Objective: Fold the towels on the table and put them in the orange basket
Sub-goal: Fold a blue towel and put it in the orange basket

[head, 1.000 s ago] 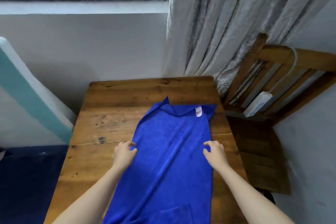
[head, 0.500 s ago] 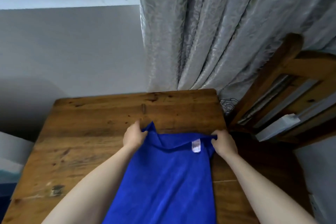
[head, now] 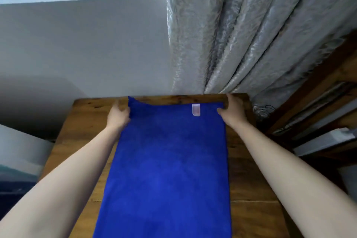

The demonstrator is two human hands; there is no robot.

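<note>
A bright blue towel (head: 170,160) lies stretched lengthwise on the wooden table (head: 85,121), its far edge near the table's back edge, with a small white label (head: 196,109) near the far right corner. My left hand (head: 119,115) pinches the towel's far left corner, which stands up slightly. My right hand (head: 232,109) grips the far right corner at the table's back edge. The towel's near end runs out of view at the bottom. The orange basket is not in view.
A grey patterned curtain (head: 241,31) hangs behind the table's back right. A wooden chair (head: 316,106) with a white power strip (head: 324,141) on it stands right of the table. A white wall (head: 77,48) lies behind.
Both hands went from the towel's middle edges to its far corners, then pulled them away from me to the table's back edge. The towel now lies flatter and stretched out.
</note>
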